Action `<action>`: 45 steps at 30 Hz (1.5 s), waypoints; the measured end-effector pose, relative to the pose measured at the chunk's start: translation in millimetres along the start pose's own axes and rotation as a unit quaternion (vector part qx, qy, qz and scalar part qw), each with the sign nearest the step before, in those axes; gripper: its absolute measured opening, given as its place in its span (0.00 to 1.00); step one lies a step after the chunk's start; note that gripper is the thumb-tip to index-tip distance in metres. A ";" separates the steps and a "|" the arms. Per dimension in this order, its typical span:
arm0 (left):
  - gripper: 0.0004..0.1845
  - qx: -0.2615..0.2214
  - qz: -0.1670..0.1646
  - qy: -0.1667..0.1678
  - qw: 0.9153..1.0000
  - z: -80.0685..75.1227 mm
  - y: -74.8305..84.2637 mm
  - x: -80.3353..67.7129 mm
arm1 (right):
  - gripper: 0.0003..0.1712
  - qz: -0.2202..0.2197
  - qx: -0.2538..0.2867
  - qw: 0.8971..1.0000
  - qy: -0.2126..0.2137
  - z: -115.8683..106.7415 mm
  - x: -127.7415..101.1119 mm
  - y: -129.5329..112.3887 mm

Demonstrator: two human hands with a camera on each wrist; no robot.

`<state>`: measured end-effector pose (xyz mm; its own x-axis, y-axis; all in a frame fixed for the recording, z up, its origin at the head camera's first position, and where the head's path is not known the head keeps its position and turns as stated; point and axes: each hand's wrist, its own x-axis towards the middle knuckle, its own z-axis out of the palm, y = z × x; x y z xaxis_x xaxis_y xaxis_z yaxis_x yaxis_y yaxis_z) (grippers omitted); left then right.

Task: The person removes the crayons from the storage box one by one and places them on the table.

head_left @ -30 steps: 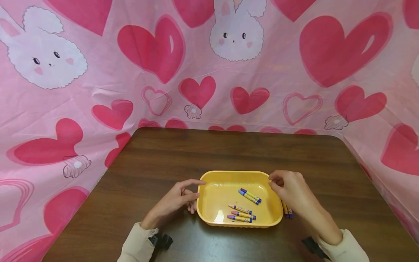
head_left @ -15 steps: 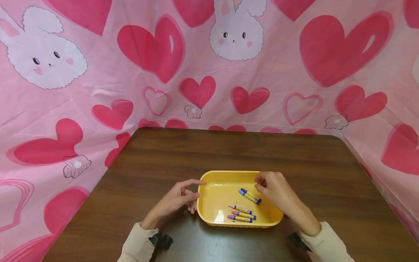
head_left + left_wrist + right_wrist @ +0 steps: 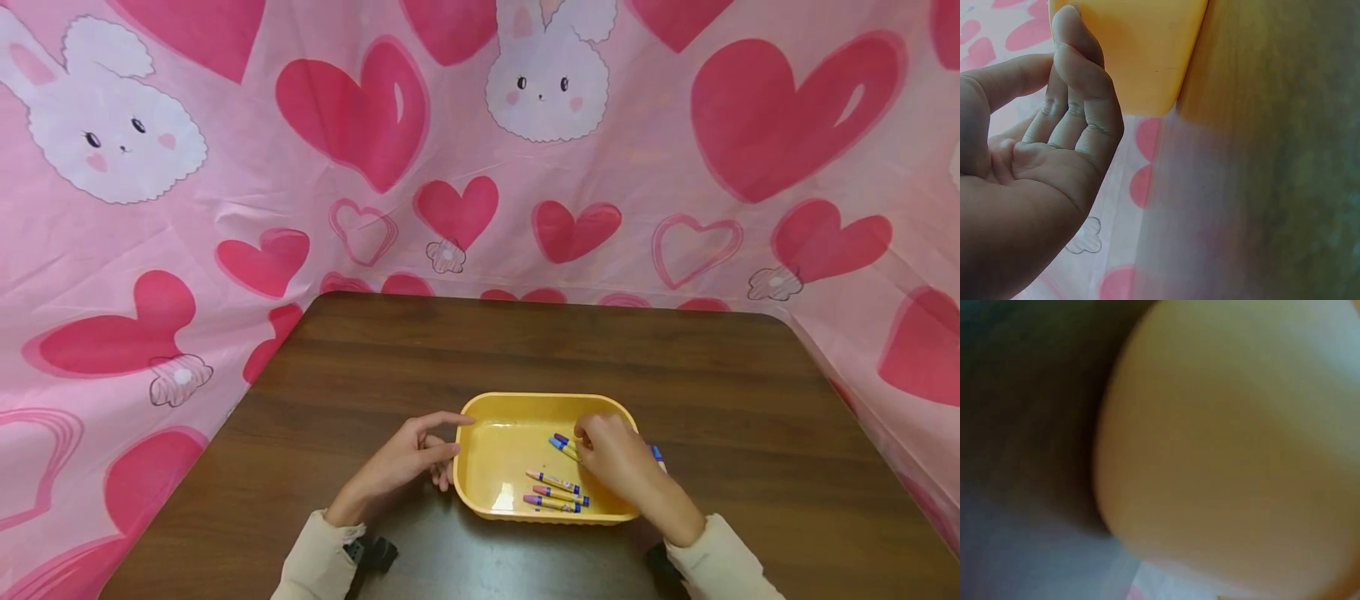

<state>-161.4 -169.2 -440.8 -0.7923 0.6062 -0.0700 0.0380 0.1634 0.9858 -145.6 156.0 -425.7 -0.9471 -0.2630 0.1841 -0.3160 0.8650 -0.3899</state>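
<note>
1. My left hand (image 3: 408, 460) rests against the left outer wall of the yellow tray (image 3: 487, 433), forefinger stretched along the rim, the other fingers loosely bent and holding nothing; the left wrist view shows fingertips (image 3: 1069, 28) touching the yellow plastic.

2. My right hand (image 3: 611, 458) lies inside the tray at its right side, fingers curled down over the far pair of crayons (image 3: 562, 444). Whether the fingers actually pinch a crayon I cannot tell; the knuckles hide the tips.

3. Three more crayons (image 3: 557, 492) lie side by side on the tray floor toward the near edge, just left of my right wrist, purple-wrapped with coloured ends.

4. One blue-tipped crayon (image 3: 657, 455) shows on the table just outside the tray's right wall, behind my right hand.

5. The tray sits on the dark wooden table (image 3: 375, 350), near its front edge, between my two cream sleeves (image 3: 318, 562).

6. A pink backdrop (image 3: 225, 208) printed with red hearts and white rabbits surrounds the table.

7. The right wrist view gives only a blurred yellow tray corner.
</note>
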 end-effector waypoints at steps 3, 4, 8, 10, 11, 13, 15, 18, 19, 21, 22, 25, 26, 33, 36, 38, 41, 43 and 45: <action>0.24 0.001 -0.002 0.000 1.000 1.2 1.3 0.3 | 0.14 0.000 -0.004 1.000 -0.003 4.3 -1.4 2.1; 0.24 0.001 -0.003 0.000 1.000 1.4 1.7 0.5 | 0.14 0.001 -0.005 1.000 -0.004 5.4 -1.7 2.7; 0.24 0.000 -0.005 0.000 1.000 2.0 3.3 0.5 | 0.16 -0.002 -0.011 1.000 -0.001 7.1 -2.5 3.9; 0.24 0.000 -0.005 0.001 1.000 1.8 3.6 0.6 | 0.17 -0.005 -0.015 1.000 0.001 7.4 -2.3 4.0; 0.24 0.000 -0.004 0.001 1.000 1.7 3.7 0.7 | 0.18 -0.005 -0.015 1.000 0.001 7.3 -2.2 3.8; 0.24 -0.001 -0.001 0.002 1.000 1.2 3.9 0.9 | 0.19 -0.007 -0.018 1.000 0.002 7.3 -1.6 3.4; 0.24 0.002 0.000 0.002 1.000 0.6 3.7 1.2 | 0.19 -0.007 -0.019 1.000 0.003 7.2 -1.0 2.5; 0.24 0.008 -0.003 0.005 1.000 0.0 3.9 1.0 | 0.18 -0.003 -0.022 1.000 0.001 6.9 -0.8 0.6; 0.23 0.009 -0.005 0.006 1.000 0.0 4.0 0.8 | 0.18 0.000 -0.022 1.000 -0.002 6.7 -0.9 -0.2; 0.23 0.009 -0.009 0.007 1.000 0.2 4.7 0.3 | 0.18 0.006 -0.022 1.000 -0.007 6.3 -1.2 -1.8; 0.23 0.010 -0.009 0.007 1.000 0.3 4.8 0.2 | 0.18 0.010 -0.022 1.000 -0.011 5.9 -1.2 -2.5; 0.23 0.010 -0.005 0.006 1.000 0.5 4.4 -0.1 | 0.19 0.014 -0.022 0.999 -0.019 5.1 -1.3 -3.3; 0.23 0.011 -0.003 0.005 1.000 0.7 4.1 -0.1 | 0.19 0.014 -0.022 0.999 -0.021 5.1 -1.4 -3.2; 0.23 0.016 0.006 0.001 1.000 1.4 2.7 0.8 | 0.18 0.015 0.002 0.999 -0.032 4.7 -1.1 -1.1; 0.22 0.017 0.010 -0.001 1.000 1.5 3.0 1.7 | 0.18 0.010 0.015 0.999 -0.031 3.4 -1.0 -0.5; 0.22 0.017 0.010 -0.001 1.000 1.6 2.9 2.2 | 0.17 0.007 0.019 0.999 -0.030 1.4 -1.1 -0.5; 0.22 0.016 0.008 -0.002 1.000 1.8 2.4 2.3 | 0.16 0.004 0.020 1.000 -0.023 -4.0 -0.9 -1.1; 0.22 0.015 0.007 0.000 1.000 1.9 1.9 2.0 | 0.14 0.010 0.024 0.999 -0.020 -8.8 -0.7 -2.0; 0.22 0.015 0.007 0.001 1.000 1.8 1.4 1.5 | 0.12 0.016 0.027 0.999 -0.018 -14.0 -0.6 -3.1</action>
<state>-161.5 -166.7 -439.8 -0.7924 0.6074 -0.0559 0.0677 0.1787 0.9816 -143.2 159.5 -412.0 -0.9577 -0.2518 0.1395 -0.2877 0.8491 -0.4429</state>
